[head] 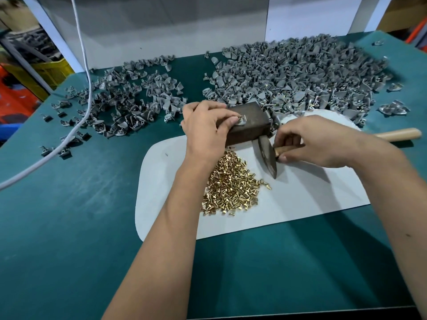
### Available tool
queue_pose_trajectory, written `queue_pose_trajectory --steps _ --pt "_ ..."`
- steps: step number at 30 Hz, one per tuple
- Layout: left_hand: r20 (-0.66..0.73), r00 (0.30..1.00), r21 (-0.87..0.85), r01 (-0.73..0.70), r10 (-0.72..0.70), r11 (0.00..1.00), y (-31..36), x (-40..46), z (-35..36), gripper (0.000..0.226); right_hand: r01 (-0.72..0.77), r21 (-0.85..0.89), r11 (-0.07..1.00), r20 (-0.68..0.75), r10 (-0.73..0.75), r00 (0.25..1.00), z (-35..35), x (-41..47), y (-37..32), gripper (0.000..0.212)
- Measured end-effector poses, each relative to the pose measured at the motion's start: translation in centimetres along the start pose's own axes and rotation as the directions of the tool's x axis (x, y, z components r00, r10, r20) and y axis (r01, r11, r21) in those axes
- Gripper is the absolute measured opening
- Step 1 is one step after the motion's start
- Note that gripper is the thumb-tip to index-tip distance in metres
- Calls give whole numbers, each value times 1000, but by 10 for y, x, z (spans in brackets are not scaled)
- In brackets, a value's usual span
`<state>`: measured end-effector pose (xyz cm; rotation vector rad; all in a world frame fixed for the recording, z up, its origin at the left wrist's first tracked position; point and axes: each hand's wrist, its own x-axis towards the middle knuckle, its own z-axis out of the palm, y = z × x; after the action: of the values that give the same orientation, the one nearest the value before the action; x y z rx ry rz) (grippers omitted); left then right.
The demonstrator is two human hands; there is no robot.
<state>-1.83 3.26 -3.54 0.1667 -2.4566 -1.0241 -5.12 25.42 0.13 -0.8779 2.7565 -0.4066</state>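
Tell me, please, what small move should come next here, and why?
Probably raise the hammer and tap the brass rivet: the left hand pinches the grey part holding it on the dark block, and the right hand grips the hammer, head resting on the white mat.

The surface (69,204) is teal, the mat (300,199) pale grey, the rivets (231,188) brassy gold, the metal block (249,125) dark brown, the cast parts (300,72) dull grey, the hammer handle (397,135) light wood.

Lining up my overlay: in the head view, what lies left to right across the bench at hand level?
white cable → smaller grey parts pile → left hand → dark block → right hand → hammer handle
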Motion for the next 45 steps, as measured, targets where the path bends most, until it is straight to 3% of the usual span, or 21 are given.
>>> queue_pose_trajectory --steps 3,6,10,14,19,24,27,29,34,37,39,41,44,45 --pt "-6 1000 -50 23 -23 998 -3 2 0 12 44 14 999 17 -44 999 -3 -2 1 10" --pt "-20 999 -105 37 -40 994 -5 3 -2 12 37 210 977 -25 -33 999 -13 -7 0 7" --pt "-32 999 -126 17 -21 992 -7 5 -4 16 85 311 946 -191 -25 981 -24 -4 -4 17" --pt "5 998 -200 57 -57 978 -6 6 -2 15 49 247 968 -366 46 930 -20 7 -17 34" --pt "58 995 -249 98 -87 963 -6 8 0 17 48 115 992 -398 2 917 -22 19 -35 35" --pt "82 991 -241 124 -107 963 -9 10 2 16 103 2 995 -623 -79 778 -29 26 -49 26" --pt "88 988 -230 144 -127 963 -8 10 4 17 -15 -151 988 -454 -55 889 -17 28 -52 26" --pt "79 990 -209 133 -119 969 -6 10 4 21 -53 -183 982 -403 -26 915 -20 25 -48 26" --pt "78 992 -176 109 -97 978 -7 10 1 20 2 -67 998 -644 -45 763 -28 23 -48 26" --pt "93 989 -211 136 -119 968 -7 11 3 22 -49 -123 991 -451 -11 893 -14 24 -53 25" --pt "84 989 -200 133 -118 971 -6 10 3 21 -74 -185 980 -408 -8 913 -19 26 -52 25" --pt "76 991 -186 119 -106 975 -7 10 3 23 -56 -178 982 -470 -34 882 -27 28 -49 25" --pt "88 992 -198 102 -86 975 -8 10 3 27 5 -73 997 -656 -52 753 -28 25 -51 26" --pt "89 992 -199 102 -85 975 -8 11 3 26 21 -73 997 -655 -64 753 -25 25 -53 27"
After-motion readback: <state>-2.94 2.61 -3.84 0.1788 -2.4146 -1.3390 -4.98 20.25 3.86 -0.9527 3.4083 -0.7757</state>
